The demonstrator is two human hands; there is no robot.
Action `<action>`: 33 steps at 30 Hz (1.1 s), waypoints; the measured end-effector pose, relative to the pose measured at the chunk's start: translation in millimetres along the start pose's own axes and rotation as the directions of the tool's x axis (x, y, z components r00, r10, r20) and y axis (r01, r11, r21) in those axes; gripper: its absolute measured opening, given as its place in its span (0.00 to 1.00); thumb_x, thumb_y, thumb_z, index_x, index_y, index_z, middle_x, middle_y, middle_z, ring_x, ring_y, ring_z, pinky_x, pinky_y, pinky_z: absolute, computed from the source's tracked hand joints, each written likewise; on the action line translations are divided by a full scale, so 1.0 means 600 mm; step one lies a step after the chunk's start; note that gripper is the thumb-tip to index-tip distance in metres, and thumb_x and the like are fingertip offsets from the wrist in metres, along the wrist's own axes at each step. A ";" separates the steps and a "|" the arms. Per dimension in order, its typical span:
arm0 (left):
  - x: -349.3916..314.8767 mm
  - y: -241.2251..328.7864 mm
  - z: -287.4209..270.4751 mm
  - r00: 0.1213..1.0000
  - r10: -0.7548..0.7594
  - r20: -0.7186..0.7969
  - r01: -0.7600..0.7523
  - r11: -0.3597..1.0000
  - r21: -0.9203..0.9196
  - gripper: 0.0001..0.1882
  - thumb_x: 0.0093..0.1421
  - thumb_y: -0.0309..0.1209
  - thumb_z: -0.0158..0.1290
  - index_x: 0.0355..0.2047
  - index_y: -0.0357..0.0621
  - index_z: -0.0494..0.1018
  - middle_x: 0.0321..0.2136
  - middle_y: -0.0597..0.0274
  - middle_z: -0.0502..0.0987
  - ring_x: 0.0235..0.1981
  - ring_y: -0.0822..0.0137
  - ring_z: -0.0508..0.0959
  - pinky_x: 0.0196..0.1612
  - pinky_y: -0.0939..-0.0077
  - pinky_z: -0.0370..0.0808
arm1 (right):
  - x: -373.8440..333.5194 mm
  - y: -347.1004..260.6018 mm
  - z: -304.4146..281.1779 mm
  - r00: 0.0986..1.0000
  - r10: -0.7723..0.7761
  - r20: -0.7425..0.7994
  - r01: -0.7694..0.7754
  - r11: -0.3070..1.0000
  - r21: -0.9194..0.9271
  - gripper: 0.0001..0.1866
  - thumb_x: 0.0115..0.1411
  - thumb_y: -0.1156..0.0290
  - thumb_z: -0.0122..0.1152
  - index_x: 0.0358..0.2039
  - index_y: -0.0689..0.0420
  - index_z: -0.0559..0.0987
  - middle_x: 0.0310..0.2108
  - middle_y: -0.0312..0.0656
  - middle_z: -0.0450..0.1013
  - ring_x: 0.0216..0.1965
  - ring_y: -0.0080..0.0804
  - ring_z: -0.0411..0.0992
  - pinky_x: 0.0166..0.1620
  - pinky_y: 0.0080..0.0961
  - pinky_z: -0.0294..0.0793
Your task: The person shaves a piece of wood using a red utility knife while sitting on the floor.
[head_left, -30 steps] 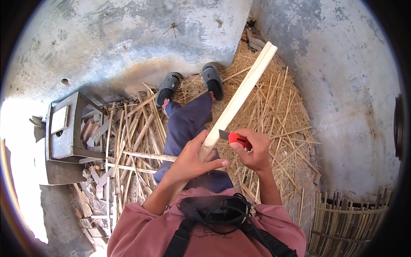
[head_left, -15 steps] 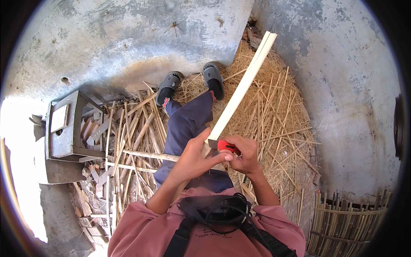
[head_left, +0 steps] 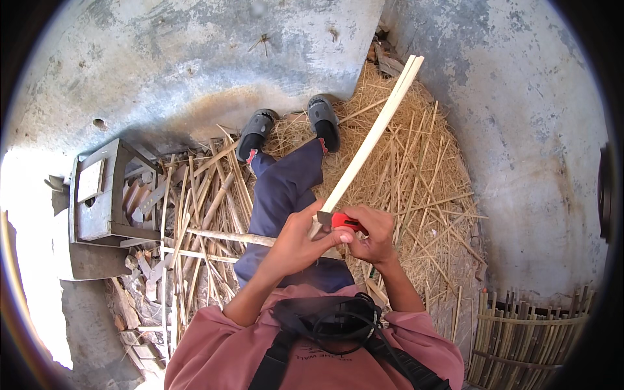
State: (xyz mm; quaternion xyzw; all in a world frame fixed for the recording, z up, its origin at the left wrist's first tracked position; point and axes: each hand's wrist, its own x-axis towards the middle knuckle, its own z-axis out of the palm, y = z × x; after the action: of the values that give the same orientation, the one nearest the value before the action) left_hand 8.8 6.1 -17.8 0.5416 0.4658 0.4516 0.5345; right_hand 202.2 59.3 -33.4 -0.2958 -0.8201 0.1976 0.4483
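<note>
A long pale wooden strip (head_left: 372, 138), grooved along its far end, slants away from me to the upper right. My left hand (head_left: 294, 242) grips its near end, with the thumb reaching across toward the other hand. In my right hand (head_left: 372, 235) is a red-handled utility knife (head_left: 346, 223). Its broad grey blade lies across the strip just beyond my left fingers. The left thumb tip presses near the knife handle and the right thumb. The part of the strip under my left palm is hidden.
Straw and shavings (head_left: 416, 188) cover the ground ahead and right. Loose sticks (head_left: 201, 201) lie to the left, beside a wooden box frame (head_left: 107, 188). Grey walls (head_left: 214, 58) rise ahead and right. A bundled stick fence (head_left: 526, 341) stands at lower right.
The strip's far end has dropped slightly toward me and to the right, and the strip looks narrower, as if turned a little. Both hands keep their grip, the knife nearly in place.
</note>
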 end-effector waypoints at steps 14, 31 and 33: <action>-0.007 0.034 0.008 0.991 -0.068 -0.114 0.081 0.991 0.111 0.22 0.62 0.40 0.72 0.45 0.37 0.77 0.23 0.73 0.70 0.27 0.80 0.65 0.29 0.77 0.64 | 0.010 0.006 -0.014 0.999 0.007 -0.043 -0.009 0.999 -0.047 0.14 0.58 0.64 0.76 0.39 0.60 0.85 0.26 0.44 0.80 0.22 0.40 0.79 0.26 0.31 0.74; -0.011 0.020 0.005 0.986 0.115 -0.120 -0.078 0.959 0.273 0.33 0.63 0.48 0.70 0.45 0.34 0.64 0.25 0.45 0.75 0.22 0.55 0.75 0.29 0.60 0.73 | 0.005 0.004 -0.017 0.996 -0.052 0.075 0.054 0.998 -0.027 0.16 0.63 0.58 0.71 0.41 0.59 0.85 0.26 0.41 0.79 0.22 0.39 0.77 0.26 0.32 0.74; -0.012 0.018 0.006 0.986 0.114 -0.118 -0.077 0.956 0.282 0.33 0.63 0.48 0.70 0.45 0.34 0.64 0.24 0.45 0.75 0.22 0.54 0.75 0.29 0.60 0.73 | 0.005 0.005 -0.018 0.995 -0.059 0.084 0.062 0.998 -0.030 0.16 0.63 0.58 0.71 0.41 0.59 0.85 0.27 0.41 0.79 0.22 0.39 0.77 0.26 0.32 0.74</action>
State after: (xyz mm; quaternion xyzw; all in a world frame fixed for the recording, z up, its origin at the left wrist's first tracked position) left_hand 11.3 -1.2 -7.0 0.6016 0.5322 0.4424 0.3988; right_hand 211.3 64.0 -27.8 -0.2695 -0.8496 0.1826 0.4149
